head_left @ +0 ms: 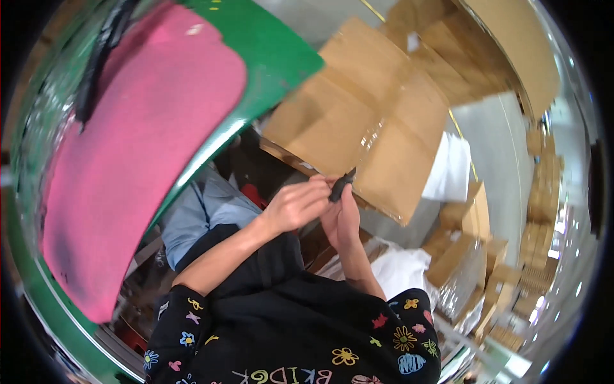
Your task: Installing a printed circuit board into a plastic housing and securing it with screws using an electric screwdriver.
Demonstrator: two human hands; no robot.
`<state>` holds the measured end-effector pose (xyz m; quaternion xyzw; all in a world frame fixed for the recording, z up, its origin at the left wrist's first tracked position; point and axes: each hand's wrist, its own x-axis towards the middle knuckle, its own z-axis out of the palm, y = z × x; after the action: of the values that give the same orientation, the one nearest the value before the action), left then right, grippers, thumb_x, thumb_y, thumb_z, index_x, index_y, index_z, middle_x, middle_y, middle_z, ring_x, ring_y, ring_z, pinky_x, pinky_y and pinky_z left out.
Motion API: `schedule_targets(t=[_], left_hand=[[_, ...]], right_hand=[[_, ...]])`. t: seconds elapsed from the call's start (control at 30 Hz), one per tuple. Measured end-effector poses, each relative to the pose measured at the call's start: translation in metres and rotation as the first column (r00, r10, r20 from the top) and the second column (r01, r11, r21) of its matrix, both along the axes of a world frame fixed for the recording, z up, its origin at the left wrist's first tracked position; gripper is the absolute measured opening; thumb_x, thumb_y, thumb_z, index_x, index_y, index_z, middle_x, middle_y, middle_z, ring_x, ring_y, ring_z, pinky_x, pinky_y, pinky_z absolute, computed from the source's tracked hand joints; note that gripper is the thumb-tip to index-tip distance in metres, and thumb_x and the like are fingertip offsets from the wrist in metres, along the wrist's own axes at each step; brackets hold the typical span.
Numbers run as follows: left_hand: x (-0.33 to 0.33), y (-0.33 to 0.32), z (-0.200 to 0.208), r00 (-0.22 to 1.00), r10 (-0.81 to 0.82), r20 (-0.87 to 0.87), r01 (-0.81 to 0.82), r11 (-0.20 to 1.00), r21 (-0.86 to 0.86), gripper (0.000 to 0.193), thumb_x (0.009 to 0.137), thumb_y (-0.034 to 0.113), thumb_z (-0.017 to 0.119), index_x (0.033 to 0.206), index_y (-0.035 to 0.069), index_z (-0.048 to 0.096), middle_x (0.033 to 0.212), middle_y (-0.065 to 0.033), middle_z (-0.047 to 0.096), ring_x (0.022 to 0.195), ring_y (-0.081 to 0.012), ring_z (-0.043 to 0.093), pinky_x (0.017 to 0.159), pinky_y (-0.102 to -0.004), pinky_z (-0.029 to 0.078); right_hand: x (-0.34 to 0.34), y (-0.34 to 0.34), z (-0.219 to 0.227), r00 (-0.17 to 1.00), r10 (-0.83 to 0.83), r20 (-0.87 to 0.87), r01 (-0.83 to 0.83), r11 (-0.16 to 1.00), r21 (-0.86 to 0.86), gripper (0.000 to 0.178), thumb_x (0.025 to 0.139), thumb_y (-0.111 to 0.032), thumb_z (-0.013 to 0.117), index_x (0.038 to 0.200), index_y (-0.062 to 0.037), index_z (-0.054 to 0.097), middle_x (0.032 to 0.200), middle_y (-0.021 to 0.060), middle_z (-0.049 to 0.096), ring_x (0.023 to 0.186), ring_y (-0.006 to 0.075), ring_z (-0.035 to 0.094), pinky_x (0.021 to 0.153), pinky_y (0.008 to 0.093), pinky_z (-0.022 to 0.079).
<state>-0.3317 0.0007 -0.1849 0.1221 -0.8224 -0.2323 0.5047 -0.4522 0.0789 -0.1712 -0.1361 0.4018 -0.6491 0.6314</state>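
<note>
Both my hands meet near the middle of the view, over the near edge of a large cardboard box (320, 121). Between them is a small black pointed tool (340, 189), its tip towards the box. The fingers of my right hand (342, 224) are closed around it from the right. My left hand (297, 205) is curled, its fingertips pressed to the tool's left side. Part of the tool is hidden by fingers, so its exact kind is unclear. Shiny clear tape runs across the box top.
At left stands a green table (281, 57) with a pink sheet (153, 153) and a long black object (102, 64) on it. More cardboard boxes (470, 57) lie beyond and to the right. White wrapping material (448, 168) lies beside the large box.
</note>
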Motion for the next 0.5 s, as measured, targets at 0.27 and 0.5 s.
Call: schedule_targets(t=[0.27, 0.5], left_hand=[[-0.029, 0.021, -0.052, 0.967, -0.131, 0.219, 0.011, 0.879, 0.478, 0.016, 0.068, 0.002, 0.071, 0.082, 0.002, 0.063, 0.093, -0.0103, 0.061, 0.097, -0.0293, 0.057, 0.083, -0.0383, 0.048], [-0.015, 0.011, -0.088, 0.985, 0.038, 0.167, -0.17, 0.332, 0.928, 0.018, 0.082, 0.0, 0.06, 0.099, 0.002, 0.063, 0.098, -0.0094, 0.066, 0.093, -0.0186, 0.062, 0.078, -0.0301, 0.049]], right_hand=[[-0.056, 0.001, -0.058, 0.865, -0.122, -0.486, 0.271, 0.929, 0.251, 0.019, 0.096, -0.018, 0.054, 0.106, -0.0012, 0.054, 0.09, 0.0072, 0.064, 0.077, 0.013, 0.062, 0.067, 0.0245, 0.05], [-0.09, 0.025, -0.077, 0.78, -0.085, -0.62, 0.376, 0.855, 0.356, 0.014, 0.093, -0.017, 0.058, 0.094, -0.0034, 0.053, 0.067, 0.0011, 0.054, 0.058, 0.0084, 0.052, 0.055, 0.0242, 0.047]])
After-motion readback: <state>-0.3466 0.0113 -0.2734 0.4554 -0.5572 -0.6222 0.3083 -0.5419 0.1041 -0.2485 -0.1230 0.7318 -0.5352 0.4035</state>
